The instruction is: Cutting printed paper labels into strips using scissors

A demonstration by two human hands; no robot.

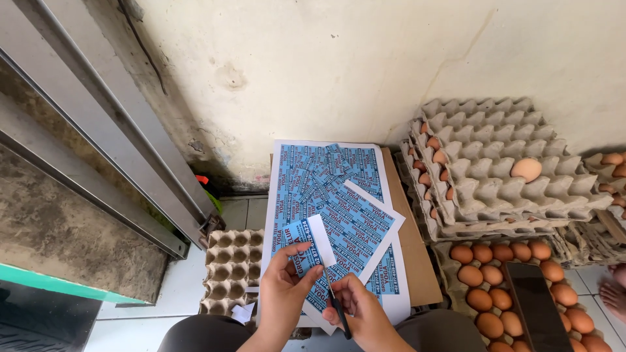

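A small blue label strip (305,242) is being held between the left hand (282,287) fingers over the printed sheets (355,225), while scissors (337,311) are being gripped by the right hand (362,314), and most labels seemingly are remaining uncut, some lying loose (319,171).

Blue labels, brown eggs, grey trays

The label sheets (332,195) are blue with dark print and white margins; the eggs (502,287) are brown, the trays (495,163) grey-beige, the phone (538,306) black, the wall (365,58) cream.
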